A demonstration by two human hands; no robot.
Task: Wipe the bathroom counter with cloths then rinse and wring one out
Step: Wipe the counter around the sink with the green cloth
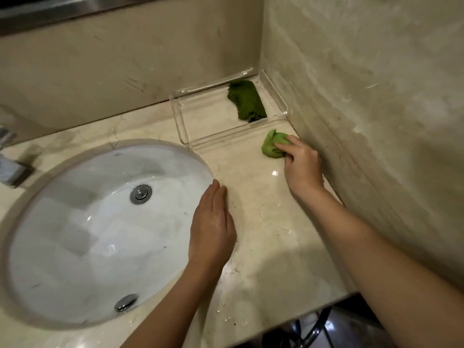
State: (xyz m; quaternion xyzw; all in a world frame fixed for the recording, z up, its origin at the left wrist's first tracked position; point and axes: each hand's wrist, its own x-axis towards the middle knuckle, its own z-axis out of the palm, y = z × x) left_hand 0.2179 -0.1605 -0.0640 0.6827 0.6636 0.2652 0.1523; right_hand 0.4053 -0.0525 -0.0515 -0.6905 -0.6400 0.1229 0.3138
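Observation:
My right hand [302,163] presses a bunched light green cloth [271,145] onto the beige marble counter [266,222], close to the right wall and just in front of a clear tray. A second, darker green cloth [247,100] lies inside that clear acrylic tray [184,136] in the back corner. My left hand [213,222] rests flat, fingers together, on the counter at the right rim of the white oval sink [82,234], holding nothing.
The sink has a metal drain plug [141,193] and an overflow cap [125,302]. A faucet base [11,169] shows at the far left. Marble walls close the back and right sides. Water drops speckle the counter near its front edge [288,325].

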